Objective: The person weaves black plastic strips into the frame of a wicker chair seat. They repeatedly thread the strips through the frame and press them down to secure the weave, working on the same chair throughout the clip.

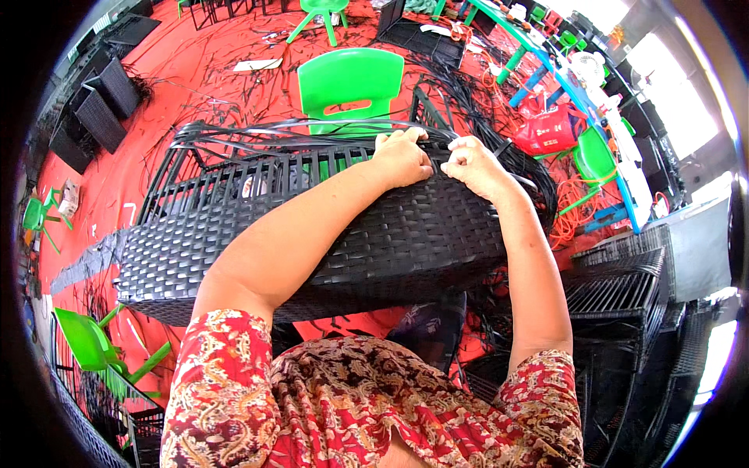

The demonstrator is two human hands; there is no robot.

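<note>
A black wicker panel of woven flat plastic strips lies across in front of me, its far part an open slatted frame. My left hand is at the far edge of the weave, fingers curled closed round a black plastic strip. Just to its right, my right hand pinches at the same strip, thumb and forefinger together. Loose black strips run along the frame's far side and pass by both hands. The strip ends between my fingers are mostly hidden.
Beyond the panel stands a green plastic chair. A blue table, a red bag and another green chair are at the right. Black strips litter the red floor covering. Wicker pieces stack near my right elbow.
</note>
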